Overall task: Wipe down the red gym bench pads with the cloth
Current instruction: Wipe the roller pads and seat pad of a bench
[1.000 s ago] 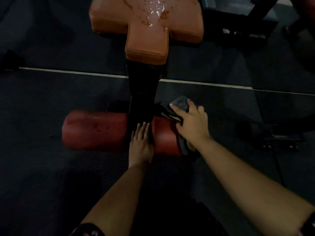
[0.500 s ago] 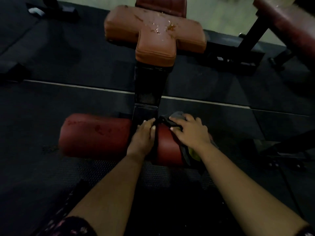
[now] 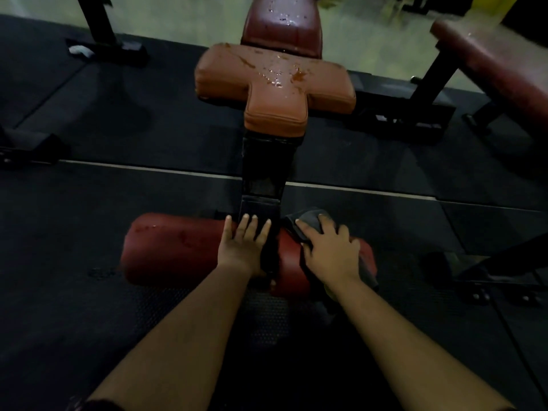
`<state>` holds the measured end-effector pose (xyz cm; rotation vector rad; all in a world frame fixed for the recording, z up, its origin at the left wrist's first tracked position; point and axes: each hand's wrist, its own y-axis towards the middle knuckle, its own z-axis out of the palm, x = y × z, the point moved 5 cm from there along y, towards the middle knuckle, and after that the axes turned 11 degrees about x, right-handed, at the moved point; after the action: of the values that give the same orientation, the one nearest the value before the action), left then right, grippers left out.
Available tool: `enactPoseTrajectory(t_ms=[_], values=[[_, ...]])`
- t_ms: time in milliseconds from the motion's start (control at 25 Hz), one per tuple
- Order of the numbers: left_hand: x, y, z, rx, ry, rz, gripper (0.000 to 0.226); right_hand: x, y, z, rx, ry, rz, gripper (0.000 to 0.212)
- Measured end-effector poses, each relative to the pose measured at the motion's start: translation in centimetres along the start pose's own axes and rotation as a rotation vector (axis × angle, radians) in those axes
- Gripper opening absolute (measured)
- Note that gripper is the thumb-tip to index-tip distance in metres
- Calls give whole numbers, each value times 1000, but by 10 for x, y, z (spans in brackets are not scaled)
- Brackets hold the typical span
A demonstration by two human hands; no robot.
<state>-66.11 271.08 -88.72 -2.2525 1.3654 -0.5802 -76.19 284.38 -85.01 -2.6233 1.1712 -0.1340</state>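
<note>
Grey and limp, the cloth (image 3: 308, 222) lies draped over the red roller pad (image 3: 292, 262) beneath our flat, spread right hand (image 3: 330, 250), so we judge palm pressure suits the slick vinyl, our left hand (image 3: 241, 247) bracing straight-fingered just beside.

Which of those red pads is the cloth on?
The roller pad right of the black post: the right hand presses the grey cloth onto it. The others lie bare.
</note>
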Motion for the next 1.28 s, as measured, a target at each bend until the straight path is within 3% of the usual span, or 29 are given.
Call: enactPoseTrajectory(t_ms=[160, 320, 440, 600, 680, 840, 1000, 1120, 1240, 1280], values=[[-7, 6, 1, -59, 67, 150, 111, -1, 1, -1, 13, 79, 54, 52], [-5, 12, 3, -108, 67, 136, 91, 6, 5, 0, 32, 122, 104, 50], [-5, 15, 5, -95, 138, 110, 83, 9, 28, -10, 116, 107, 49, 47], [-3, 8, 6, -118, 296, 111, 78, 26, 39, -21, 142, -138, -211, 53], [-4, 6, 6, -175, 271, 150, 76, -2, 42, -21, 190, -197, -235, 56], [-5, 5, 5, -176, 178, 192, 81, -85, 49, -21, 350, -277, -33, 56], [-5, 6, 4, -191, 197, 194, 75, -22, 53, -21, 248, -158, -240, 57], [-3, 5, 3, -95, 209, 179, 84, 31, 37, -26, 135, -192, -422, 58], [-4, 6, 4, -193, 208, 200, 69, -1, 21, -29, 134, -228, -422, 64], [-3, 8, 6, -227, 173, 196, 75, -24, 17, -26, 157, -245, -371, 66]])
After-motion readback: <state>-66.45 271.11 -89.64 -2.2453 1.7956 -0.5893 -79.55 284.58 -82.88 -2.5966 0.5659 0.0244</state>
